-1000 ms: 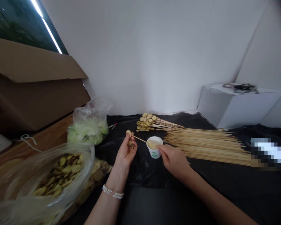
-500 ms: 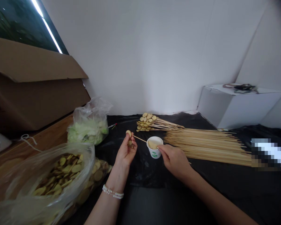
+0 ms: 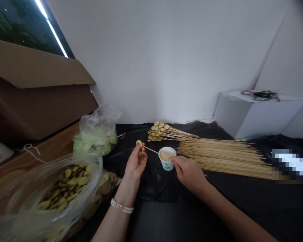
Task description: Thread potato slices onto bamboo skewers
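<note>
Between the fingers of my left hand (image 3: 137,160) is a pale potato slice (image 3: 139,144), with more slices lower in the same hand. A thin bamboo skewer (image 3: 150,149) runs from that slice toward my right hand (image 3: 188,169). My right thumb and fingers are pinched on the skewer's other end, beside a white paper cup (image 3: 168,165) with a green print. The cup holds something pale. Behind the cup lies a pile of skewered potato slices (image 3: 158,130). To the right of it spreads a thick layer of bare bamboo skewers (image 3: 224,156).
An open plastic bag of potato slices (image 3: 73,181) stands at the left front. Behind it sits a bag of pale green vegetable (image 3: 96,139). A cardboard box (image 3: 40,101) is at far left, a white box (image 3: 244,114) at right. Black sheeting (image 3: 166,191) covers the surface.
</note>
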{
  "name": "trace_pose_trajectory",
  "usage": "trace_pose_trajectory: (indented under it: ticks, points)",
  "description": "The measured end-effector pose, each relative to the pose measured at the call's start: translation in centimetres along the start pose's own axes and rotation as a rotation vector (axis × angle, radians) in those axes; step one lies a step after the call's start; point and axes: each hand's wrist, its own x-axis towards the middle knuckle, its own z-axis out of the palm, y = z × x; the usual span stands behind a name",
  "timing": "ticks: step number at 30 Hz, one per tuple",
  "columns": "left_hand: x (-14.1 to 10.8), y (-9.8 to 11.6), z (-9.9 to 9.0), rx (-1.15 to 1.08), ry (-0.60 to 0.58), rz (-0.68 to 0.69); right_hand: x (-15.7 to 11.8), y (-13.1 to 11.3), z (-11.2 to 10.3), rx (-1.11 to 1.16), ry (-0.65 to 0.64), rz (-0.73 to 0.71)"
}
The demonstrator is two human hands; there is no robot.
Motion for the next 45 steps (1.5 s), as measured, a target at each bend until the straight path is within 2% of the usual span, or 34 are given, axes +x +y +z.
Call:
trace_pose_trajectory:
  ticks: [10,18,25,32,45]
  points:
    - [-0.1,-0.4,-0.2,0.158,-0.002,0.216,-0.1,-0.4,-0.3,-0.133,0.012,-0.011]
    - [-0.2,-0.7,-0.1,0.157,-0.014,0.208,-0.5,-0.6,-0.3,-0.204,0.11,-0.1]
    - [-0.5,-0.5,-0.1,0.209,0.013,0.32,-0.5,-0.9,-0.2,-0.145,0.192,-0.101]
    - [-0.3,-0.7,0.1,0.173,0.02,0.281,-0.4,-1.2,-0.6,-0.285,0.324,-0.142]
    - [-0.4,-1.3,0.0,0.212,0.017,0.272,-0.6,-1.5,-0.3,-0.28,0.339,-0.191]
